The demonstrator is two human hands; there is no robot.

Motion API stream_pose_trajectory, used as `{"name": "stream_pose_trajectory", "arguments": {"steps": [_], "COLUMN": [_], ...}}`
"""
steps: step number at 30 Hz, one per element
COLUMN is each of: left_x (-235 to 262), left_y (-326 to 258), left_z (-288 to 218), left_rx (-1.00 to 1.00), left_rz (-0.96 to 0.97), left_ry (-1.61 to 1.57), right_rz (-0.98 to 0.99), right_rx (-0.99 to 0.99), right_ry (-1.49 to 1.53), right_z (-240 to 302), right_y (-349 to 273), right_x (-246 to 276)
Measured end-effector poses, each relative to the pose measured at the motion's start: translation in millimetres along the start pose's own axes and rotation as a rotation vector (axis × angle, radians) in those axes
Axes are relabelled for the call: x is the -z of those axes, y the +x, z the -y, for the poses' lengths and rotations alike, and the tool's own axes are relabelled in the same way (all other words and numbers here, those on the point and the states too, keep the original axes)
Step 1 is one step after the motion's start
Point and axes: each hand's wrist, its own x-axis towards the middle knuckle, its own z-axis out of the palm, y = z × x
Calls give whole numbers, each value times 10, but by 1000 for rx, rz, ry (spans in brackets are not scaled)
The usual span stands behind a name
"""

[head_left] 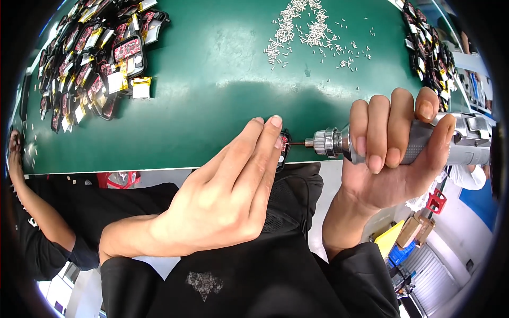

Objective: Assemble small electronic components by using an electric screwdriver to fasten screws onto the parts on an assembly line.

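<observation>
At the near edge of the green table, my left hand (225,193) grips a small black electronic device (285,153) with a red circuit board. Its fingers are held together and hide most of the device. My right hand (389,151) is wrapped around a grey electric screwdriver (327,142), which lies sideways with its bit pointing left. The bit's thin tip reaches the device's board beside my left fingertips; whether it sits in a screw is too small to tell.
A large heap of similar devices (93,66) with loose battery packs covers the table's far left. Many small screws (318,32) are scattered at the far middle. Another pile of devices (428,50) stands at the far right. A co-worker's arm (45,209) rests at the left edge.
</observation>
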Motion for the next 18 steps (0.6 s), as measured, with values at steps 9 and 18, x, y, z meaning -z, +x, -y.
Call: {"name": "stream_pose_trajectory", "arguments": {"steps": [9, 18], "left_x": [-45, -86], "left_y": [5, -10], "left_z": [21, 2], "left_rx": [-17, -7], "left_rz": [-57, -78], "left_ry": [-17, -34], "right_rz": [92, 217], "right_rx": [-77, -96], "right_ry": [-25, 10], "right_z": [-2, -29], "right_y": [77, 96], "right_x": [10, 60]}}
